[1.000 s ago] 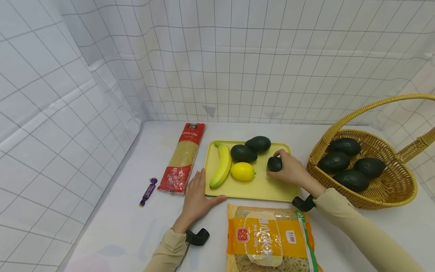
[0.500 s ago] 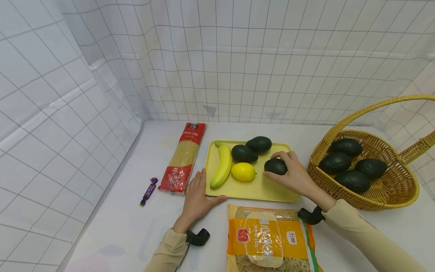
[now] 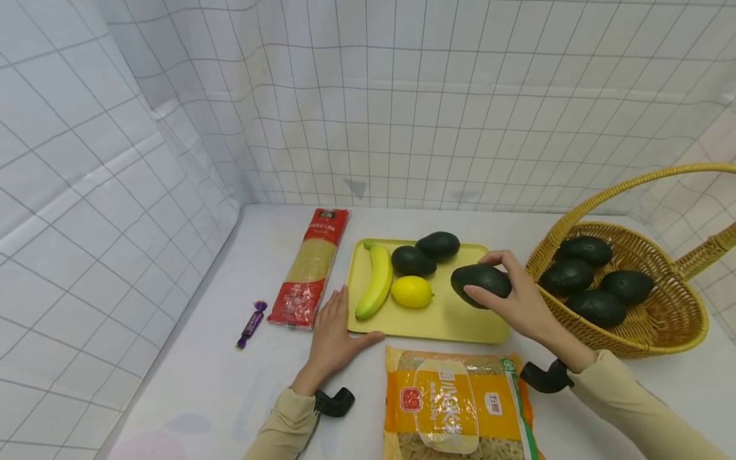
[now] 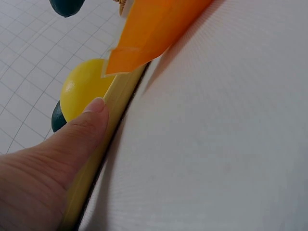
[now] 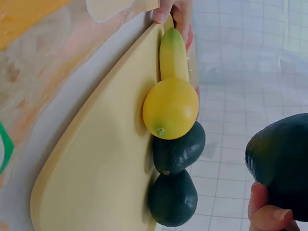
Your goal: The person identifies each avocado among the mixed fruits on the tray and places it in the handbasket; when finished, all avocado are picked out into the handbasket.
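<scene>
My right hand (image 3: 520,303) grips a dark green avocado (image 3: 478,285) between thumb and fingers, held above the right part of the yellow tray (image 3: 448,324). That avocado (image 5: 284,166) fills the right edge of the right wrist view, clear of the tray. At the tray's front left corner rests my left hand (image 3: 335,345), fingers extended along the side and thumb (image 4: 79,132) on the front rim. On the tray lie a banana (image 3: 376,282), a lemon (image 3: 412,291) and two more avocados, one nearer (image 3: 413,260) and one farther back (image 3: 438,246).
A wicker basket (image 3: 644,347) with a tall handle stands at the right, with several avocados (image 3: 596,308) inside. Left of the tray lie a red-ended pack of long noodles (image 3: 310,268) and a purple wrapped candy (image 3: 251,324). An orange bag (image 3: 454,402) lies in front of the tray.
My right hand has lifted the avocado off the tray and moved slightly right and nearer to me, turning it so more shows. My left hand has stayed in place.
</scene>
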`<state>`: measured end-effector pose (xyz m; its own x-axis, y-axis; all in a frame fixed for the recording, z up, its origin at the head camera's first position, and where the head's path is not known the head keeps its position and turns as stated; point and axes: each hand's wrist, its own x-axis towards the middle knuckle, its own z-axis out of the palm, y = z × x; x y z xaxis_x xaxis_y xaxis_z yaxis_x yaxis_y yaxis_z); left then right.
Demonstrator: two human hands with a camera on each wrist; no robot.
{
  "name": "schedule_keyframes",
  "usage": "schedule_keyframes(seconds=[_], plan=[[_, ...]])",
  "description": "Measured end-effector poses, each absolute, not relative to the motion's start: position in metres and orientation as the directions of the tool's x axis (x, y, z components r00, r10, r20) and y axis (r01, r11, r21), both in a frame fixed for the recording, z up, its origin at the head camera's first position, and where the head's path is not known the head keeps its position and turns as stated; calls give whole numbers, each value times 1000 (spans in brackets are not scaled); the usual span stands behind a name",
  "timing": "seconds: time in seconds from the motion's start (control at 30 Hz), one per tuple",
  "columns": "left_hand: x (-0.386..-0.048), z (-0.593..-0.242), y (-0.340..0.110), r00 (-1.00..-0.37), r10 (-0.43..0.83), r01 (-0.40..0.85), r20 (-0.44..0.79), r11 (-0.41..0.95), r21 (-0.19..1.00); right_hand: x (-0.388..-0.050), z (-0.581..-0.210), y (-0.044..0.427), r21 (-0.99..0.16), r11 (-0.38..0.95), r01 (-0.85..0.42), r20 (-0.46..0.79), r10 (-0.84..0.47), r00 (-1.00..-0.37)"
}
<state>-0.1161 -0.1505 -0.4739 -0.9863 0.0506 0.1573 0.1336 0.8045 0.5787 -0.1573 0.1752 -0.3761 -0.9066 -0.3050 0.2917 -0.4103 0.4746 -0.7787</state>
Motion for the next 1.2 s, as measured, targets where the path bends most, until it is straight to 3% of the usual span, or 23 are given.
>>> schedule_keyframes(seconds=[0.37,0.57,0.8,0.87,1.03,1.2], plan=[[-116,-473,-150,-985,52,140,166,803,580,-144,-370,210,-815,358,-455,396,-227,-889],[-116,-474,-150,-984,54,145,171,801,580,-136,-364,239,-850,329,-412,391,-130,-911],[-116,-475,-151,-983,59,151,175,804,575,-133,-359,265,-918,-99,-385,383,43,-923],[-116,-474,-151,-982,59,152,177,802,577,-133,-357,272,-906,-148,-396,385,96,-918],[-116,-474,-151,-982,61,154,177,802,577,-136,-354,290,-927,-131,-351,320,210,-924],[-116,-474,-151,-982,60,154,178,801,579,-140,-356,309,-956,54,-288,292,259,-921]])
